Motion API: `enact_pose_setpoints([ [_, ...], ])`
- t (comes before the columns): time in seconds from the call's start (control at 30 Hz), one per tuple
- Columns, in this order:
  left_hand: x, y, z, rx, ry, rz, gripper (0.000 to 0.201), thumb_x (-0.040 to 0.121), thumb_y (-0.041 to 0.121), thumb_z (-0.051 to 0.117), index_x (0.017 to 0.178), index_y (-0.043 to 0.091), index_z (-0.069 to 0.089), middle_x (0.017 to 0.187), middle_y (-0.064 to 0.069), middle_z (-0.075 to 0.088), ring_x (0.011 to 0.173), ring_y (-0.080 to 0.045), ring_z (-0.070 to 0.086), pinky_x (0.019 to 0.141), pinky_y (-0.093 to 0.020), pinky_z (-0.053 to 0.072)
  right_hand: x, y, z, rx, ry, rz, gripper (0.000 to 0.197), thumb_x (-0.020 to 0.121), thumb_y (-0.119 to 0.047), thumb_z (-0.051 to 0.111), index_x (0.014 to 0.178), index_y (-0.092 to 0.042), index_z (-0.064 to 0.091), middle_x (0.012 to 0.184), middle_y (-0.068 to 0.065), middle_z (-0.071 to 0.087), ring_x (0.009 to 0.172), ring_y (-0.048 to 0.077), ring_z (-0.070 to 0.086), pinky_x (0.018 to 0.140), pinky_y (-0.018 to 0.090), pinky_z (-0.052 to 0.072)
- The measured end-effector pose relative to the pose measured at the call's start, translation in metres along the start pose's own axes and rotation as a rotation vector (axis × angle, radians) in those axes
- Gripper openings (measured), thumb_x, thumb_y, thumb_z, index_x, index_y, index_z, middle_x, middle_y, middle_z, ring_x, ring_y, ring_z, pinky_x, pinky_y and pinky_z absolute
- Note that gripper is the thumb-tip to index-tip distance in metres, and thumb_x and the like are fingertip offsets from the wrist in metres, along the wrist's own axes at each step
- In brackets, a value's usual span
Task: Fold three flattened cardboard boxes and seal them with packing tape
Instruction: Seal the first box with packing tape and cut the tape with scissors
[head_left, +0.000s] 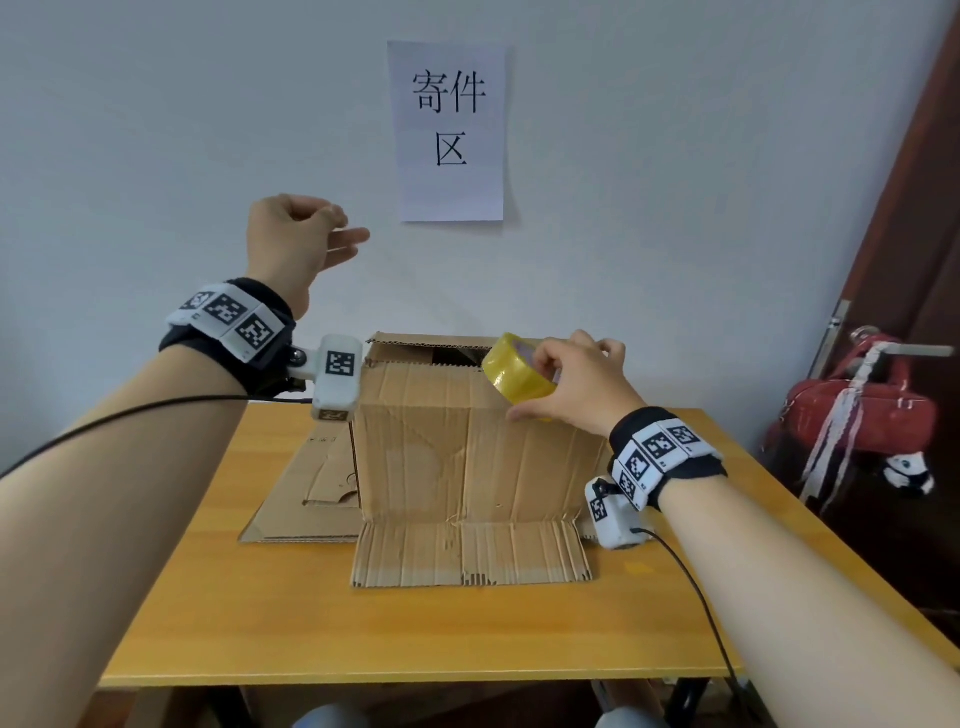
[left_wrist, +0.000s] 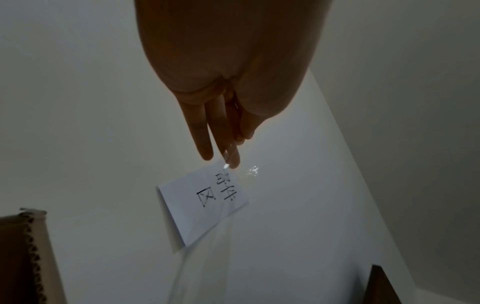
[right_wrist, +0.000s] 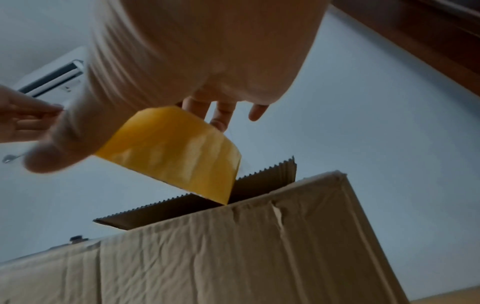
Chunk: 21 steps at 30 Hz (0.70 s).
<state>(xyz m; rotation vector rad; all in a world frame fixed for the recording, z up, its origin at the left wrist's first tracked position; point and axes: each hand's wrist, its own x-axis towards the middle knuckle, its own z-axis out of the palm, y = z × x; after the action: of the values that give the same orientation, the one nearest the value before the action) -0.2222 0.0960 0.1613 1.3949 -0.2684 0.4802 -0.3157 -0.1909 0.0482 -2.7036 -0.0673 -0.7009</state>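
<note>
The right hand (head_left: 576, 384) has its grip around a yellow roll of packing tape (head_left: 519, 370), thumb below and fingers over the top, holding it tilted at the upper right edge of the cardboard box (head_left: 467, 441). The box stands upright in the middle of the wooden surface (head_left: 363, 623), its top open, and its near bottom flap (head_left: 470, 553) lies flat on the surface toward the person. In the right wrist view the roll (right_wrist: 176, 152) sits just above the box's open rim (right_wrist: 197, 205). The left hand (head_left: 296, 244) is raised well above and to the left of the box, thumb and fingertips closed in a pinch; the left wrist view shows a clear strip of tape (left_wrist: 207, 236) running down from those fingers (left_wrist: 202, 131), so the left grip is on the tape's free end. A flattened cardboard sheet (head_left: 306, 493) lies on the surface left of the box. A paper sign (head_left: 451, 130) hangs on the far wall, and a red bag (head_left: 857, 410) hangs at the right
</note>
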Motion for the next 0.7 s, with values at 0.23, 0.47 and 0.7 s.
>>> enact_pose_setpoints([
  [0.23,0.011,-0.016,-0.005,-0.105,0.051,-0.057,0.012,0.098,-0.002,0.052,0.093,0.003,0.061,0.095,-0.012,0.064,0.084,-0.026,0.076,0.080,-0.041,0.062,0.004,-0.003,-0.001,-0.189,0.029,-0.075,0.030,0.073,-0.042,0.070,0.097,-0.032,0.055,0.086,-0.010,0.049,0.108,0.016,0.041,0.095,0.040,0.022],
  [0.47,0.017,-0.023,0.001,-0.260,-0.005,-0.095,0.010,0.098,-0.001,0.052,0.105,-0.001,0.058,0.094,-0.012,0.063,0.091,-0.029,0.076,0.077,-0.037,0.061,0.035,0.008,-0.019,0.057,0.395,0.333,0.031,0.088,-0.030,0.060,0.115,-0.015,0.057,0.121,0.009,0.056,0.114,0.035,0.050,0.083,0.040,0.040],
  [0.7,0.025,-0.039,0.007,-0.395,-0.011,-0.175,0.009,0.098,-0.002,0.051,0.095,0.002,0.058,0.088,-0.011,0.063,0.093,-0.028,0.075,0.078,-0.037,0.061,0.061,0.017,-0.039,0.232,0.221,0.602,0.053,0.093,-0.069,0.038,0.094,-0.019,0.057,0.076,0.003,0.067,0.059,0.025,0.070,0.059,0.033,0.055],
])
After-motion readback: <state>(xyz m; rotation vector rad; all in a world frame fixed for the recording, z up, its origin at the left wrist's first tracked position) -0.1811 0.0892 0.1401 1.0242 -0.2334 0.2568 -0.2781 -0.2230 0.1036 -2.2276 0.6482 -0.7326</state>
